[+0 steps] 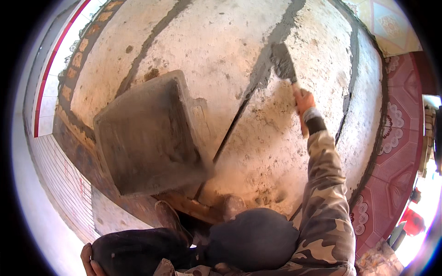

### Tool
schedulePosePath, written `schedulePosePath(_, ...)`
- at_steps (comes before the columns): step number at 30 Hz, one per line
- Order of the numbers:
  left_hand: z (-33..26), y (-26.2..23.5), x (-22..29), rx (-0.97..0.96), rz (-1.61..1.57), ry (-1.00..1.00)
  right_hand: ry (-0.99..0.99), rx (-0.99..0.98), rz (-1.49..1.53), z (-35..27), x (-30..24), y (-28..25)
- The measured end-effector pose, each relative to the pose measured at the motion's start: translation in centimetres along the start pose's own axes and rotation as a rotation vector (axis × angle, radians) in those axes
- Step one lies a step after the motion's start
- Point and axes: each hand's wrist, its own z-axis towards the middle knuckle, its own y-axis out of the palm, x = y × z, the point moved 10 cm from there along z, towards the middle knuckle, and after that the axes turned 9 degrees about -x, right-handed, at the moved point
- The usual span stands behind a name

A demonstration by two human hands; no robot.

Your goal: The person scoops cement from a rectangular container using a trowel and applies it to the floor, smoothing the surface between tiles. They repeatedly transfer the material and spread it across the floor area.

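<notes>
My right hand (304, 101) is closed around the handle of a trowel (286, 69). Wet grey mortar coats part of its blade, which lies against a mortar-filled seam (261, 73) in the pale slab (207, 41). Nearer to me that same seam runs on as a dark open gap (232, 124). At the lower left, my left hand (87, 261) rests at my left knee, fingers apart and nothing visible in it. A grey, square-cornered mortar tub (142, 129) sits on the slab left of the gap, its inside smeared dark.
Other mortared seams (149, 43) cross the slab at left and right. Dark red patterned tiles (400, 119) line the right side; a red-edged white tiled strip (48, 87) borders the left. My shoes (168, 218) are at the near edge. A red object (412, 221) lies far right.
</notes>
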Motion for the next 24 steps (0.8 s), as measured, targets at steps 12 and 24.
schedulePosePath(12, 2.0, 2.5, 1.6, -0.17, 0.118, 0.342, 0.066, -0.134, 0.579, -18.2, 2.9, 13.7)
schedulePosePath(24, 0.9, 0.5, -0.6, -0.15, -0.064, 0.409, -0.461, 0.271, 0.857, -16.7, -11.1, 8.6)
